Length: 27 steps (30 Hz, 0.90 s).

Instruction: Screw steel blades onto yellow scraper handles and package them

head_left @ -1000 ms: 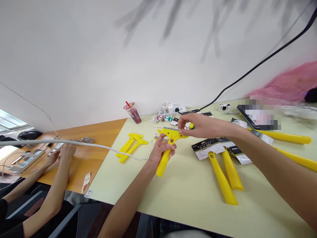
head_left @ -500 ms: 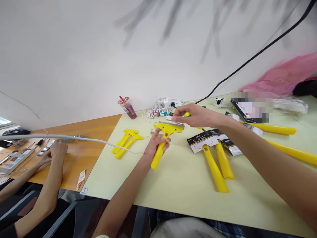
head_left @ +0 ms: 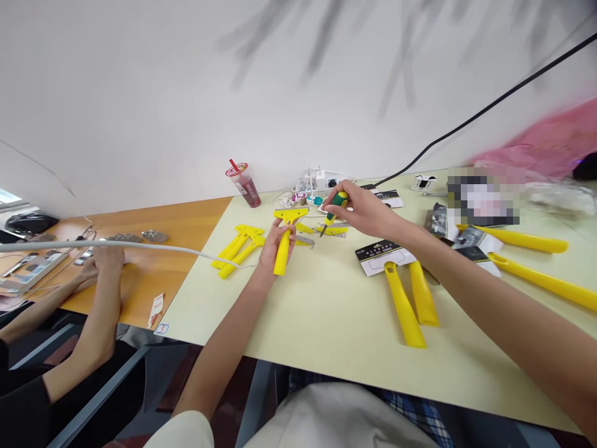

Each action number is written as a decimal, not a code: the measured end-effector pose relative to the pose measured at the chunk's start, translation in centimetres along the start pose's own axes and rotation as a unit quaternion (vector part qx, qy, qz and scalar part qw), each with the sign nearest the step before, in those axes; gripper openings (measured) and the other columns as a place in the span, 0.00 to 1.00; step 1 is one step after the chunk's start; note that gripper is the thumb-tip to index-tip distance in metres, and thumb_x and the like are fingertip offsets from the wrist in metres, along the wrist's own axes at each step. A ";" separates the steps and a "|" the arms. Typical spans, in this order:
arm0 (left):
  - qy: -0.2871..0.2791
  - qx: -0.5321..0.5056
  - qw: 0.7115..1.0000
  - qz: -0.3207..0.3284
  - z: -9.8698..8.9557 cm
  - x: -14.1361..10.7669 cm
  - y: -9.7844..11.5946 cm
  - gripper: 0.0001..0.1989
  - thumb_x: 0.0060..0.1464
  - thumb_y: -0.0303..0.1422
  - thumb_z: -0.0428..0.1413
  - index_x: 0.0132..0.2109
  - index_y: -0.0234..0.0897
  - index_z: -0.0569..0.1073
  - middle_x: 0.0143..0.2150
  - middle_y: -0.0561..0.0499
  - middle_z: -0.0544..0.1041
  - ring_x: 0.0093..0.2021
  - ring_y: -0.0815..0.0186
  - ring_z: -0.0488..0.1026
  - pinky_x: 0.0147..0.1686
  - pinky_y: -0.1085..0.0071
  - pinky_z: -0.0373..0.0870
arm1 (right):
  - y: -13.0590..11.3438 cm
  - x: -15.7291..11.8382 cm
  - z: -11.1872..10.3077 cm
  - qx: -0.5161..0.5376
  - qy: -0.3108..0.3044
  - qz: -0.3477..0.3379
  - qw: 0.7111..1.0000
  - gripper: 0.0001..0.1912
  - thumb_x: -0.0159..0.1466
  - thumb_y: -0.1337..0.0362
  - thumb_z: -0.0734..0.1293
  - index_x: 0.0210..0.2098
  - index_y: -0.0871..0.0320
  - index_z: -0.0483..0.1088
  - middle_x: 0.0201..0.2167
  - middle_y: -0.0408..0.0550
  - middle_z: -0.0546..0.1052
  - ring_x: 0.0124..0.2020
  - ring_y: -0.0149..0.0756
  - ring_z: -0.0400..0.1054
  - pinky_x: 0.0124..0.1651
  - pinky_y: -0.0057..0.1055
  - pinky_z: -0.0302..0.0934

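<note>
My left hand is closed around the handle of a yellow scraper, its wide head pointing up and away from me. My right hand grips a screwdriver with a green and yellow handle, its tip pointing down and to the left, apart from the scraper. Beneath the tip lies a yellow head piece with a metal edge, and beside it a grey metal plate. Two more yellow scrapers rest on the table to the left of my left hand.
Yellow handles with a black and white card lie right of centre; more long yellow handles lie farther right. A drink cup and a power strip stand by the wall. A co-worker's hands are at the left table.
My left hand has drawn the scraper left, and its head is seen more from the front. My right hand has turned, bringing the screwdriver into clear view, tip downward. The camera view has shifted slightly.
</note>
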<state>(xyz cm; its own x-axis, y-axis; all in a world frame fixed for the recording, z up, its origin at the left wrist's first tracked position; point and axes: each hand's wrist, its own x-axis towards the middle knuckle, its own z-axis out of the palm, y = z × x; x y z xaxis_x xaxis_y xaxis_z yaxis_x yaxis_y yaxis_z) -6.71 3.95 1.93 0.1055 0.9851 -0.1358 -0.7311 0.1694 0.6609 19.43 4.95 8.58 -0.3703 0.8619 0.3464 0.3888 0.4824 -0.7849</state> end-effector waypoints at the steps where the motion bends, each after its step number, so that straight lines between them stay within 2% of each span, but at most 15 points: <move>1: -0.004 -0.003 1.000 -0.003 -0.2 0.1 0.0 0.23 0.55 0.20 0.63 0.53 0.42 0.68 0.61 0.43 0.78 0.40 0.77 0.78 0.37 0.83 0.72 | 0.3 0.0 0.4 -0.007 0.004 -0.008 1.000 0.16 0.72 0.47 0.70 0.47 0.51 0.68 0.51 0.53 0.84 0.45 0.46 0.76 0.47 0.39 0.64; 10: -0.027 -0.014 0.999 -0.029 -0.6 0.1 -0.6 0.28 0.53 0.19 0.65 0.58 0.44 0.71 0.60 0.46 0.78 0.39 0.76 0.79 0.36 0.81 0.72 | 2.5 0.2 2.7 -0.028 0.027 -0.020 0.999 0.13 0.71 0.49 0.71 0.45 0.50 0.69 0.45 0.51 0.85 0.41 0.48 0.75 0.42 0.42 0.64; 15: -0.037 0.002 0.999 -0.037 -0.8 -0.1 -0.9 0.30 0.52 0.20 0.67 0.59 0.45 0.72 0.58 0.47 0.78 0.39 0.75 0.78 0.36 0.80 0.70 | 3.3 0.2 3.2 -0.027 0.020 -0.016 0.999 0.13 0.72 0.49 0.71 0.46 0.50 0.70 0.46 0.51 0.84 0.38 0.47 0.74 0.39 0.41 0.62; 18: -0.039 0.015 0.999 -0.035 -0.8 -0.2 -0.9 0.31 0.51 0.21 0.68 0.59 0.46 0.72 0.58 0.48 0.78 0.39 0.74 0.78 0.36 0.79 0.70 | 3.4 0.2 3.3 -0.014 0.023 -0.025 0.999 0.15 0.72 0.47 0.71 0.46 0.50 0.69 0.47 0.51 0.84 0.40 0.47 0.75 0.40 0.41 0.62; 24: -0.036 0.025 0.998 -0.034 -0.8 -0.2 -0.9 0.31 0.49 0.21 0.69 0.58 0.45 0.71 0.56 0.49 0.79 0.39 0.74 0.77 0.35 0.79 0.69 | 2.9 0.0 3.6 -0.021 0.018 -0.009 1.000 0.22 0.71 0.39 0.71 0.46 0.50 0.69 0.41 0.48 0.83 0.28 0.39 0.67 0.34 0.39 0.58; 27: -0.035 0.015 0.999 -0.034 -0.8 -0.1 -0.9 0.31 0.49 0.21 0.69 0.57 0.45 0.71 0.55 0.49 0.79 0.39 0.73 0.78 0.35 0.79 0.70 | 2.6 0.0 3.4 -0.004 0.024 -0.013 1.000 0.22 0.70 0.39 0.72 0.46 0.50 0.70 0.44 0.50 0.83 0.32 0.42 0.72 0.35 0.39 0.60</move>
<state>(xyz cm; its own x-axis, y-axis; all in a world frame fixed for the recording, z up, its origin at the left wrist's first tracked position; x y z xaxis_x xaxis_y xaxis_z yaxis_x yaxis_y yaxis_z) -6.64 3.69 0.74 0.2023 0.9707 -0.1293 -0.6996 0.2357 0.6746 17.60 5.66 4.82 -0.3394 0.8554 0.3912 0.3858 0.5059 -0.7715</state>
